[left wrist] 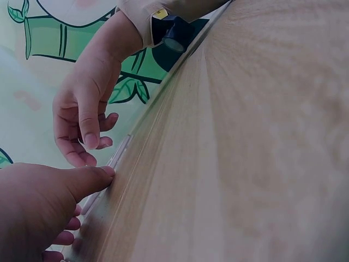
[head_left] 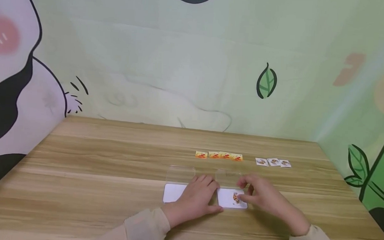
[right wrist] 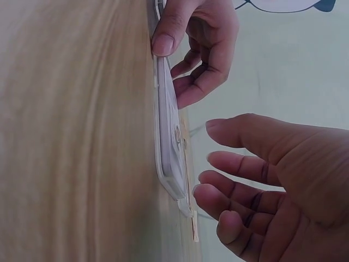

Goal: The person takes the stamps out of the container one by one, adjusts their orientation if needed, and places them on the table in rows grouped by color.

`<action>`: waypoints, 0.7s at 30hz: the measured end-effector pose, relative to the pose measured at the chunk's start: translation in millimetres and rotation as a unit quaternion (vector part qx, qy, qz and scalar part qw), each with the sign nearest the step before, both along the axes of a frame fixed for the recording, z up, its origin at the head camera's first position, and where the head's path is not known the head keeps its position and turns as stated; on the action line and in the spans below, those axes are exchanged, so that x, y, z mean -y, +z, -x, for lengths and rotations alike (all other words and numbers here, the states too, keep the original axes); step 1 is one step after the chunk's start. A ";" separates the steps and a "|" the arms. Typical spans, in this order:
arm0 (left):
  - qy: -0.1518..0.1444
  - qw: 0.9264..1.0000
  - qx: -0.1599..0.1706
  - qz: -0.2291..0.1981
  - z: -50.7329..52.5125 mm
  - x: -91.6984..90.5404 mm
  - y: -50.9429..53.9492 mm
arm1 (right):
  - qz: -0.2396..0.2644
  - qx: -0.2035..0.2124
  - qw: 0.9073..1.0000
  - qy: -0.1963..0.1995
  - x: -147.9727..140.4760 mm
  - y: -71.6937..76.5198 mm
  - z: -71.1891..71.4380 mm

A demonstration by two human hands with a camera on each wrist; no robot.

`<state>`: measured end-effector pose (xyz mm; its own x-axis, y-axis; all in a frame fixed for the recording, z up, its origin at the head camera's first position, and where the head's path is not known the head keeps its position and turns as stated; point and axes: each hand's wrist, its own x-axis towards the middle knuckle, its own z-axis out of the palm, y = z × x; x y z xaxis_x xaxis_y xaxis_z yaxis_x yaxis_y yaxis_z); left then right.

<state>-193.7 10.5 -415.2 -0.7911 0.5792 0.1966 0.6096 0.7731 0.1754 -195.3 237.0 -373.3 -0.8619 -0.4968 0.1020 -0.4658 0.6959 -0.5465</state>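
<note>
Two clear plastic cases lie side by side on the table with their lids folded back; the left case point(head_left: 172, 193) and the right case point(head_left: 224, 198) each show a white face. A small sticker-like picture point(head_left: 235, 198) is on the right case's white face. My left hand point(head_left: 196, 197) lies between them and holds the right case's left end, thumb at the near edge and fingers at the far side. My right hand point(head_left: 266, 196) hovers over the right end, thumb close to the picture. In the right wrist view its fingers point(right wrist: 215, 204) are loosely bent, with nothing between them.
Behind the cases lies a row of several small yellow-and-red picture pieces point(head_left: 221, 155). To their right are 3 white picture pieces point(head_left: 273, 162). A printed wall covering point(head_left: 149, 59) stands at the table's far edge. The wooden table point(head_left: 95, 158) extends on both sides.
</note>
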 end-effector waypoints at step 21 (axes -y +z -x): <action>0.001 1.000 0.001 0.004 -1.1 0.2 1.8 | -0.032 0.020 0.999 0.002 3.9 -2.5 -0.6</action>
<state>-192.5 10.3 -413.4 -0.7933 0.5784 0.1903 0.6069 0.7762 0.1710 -194.7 233.1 -375.9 -0.8625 -0.5049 0.0349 -0.4471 0.7277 -0.5202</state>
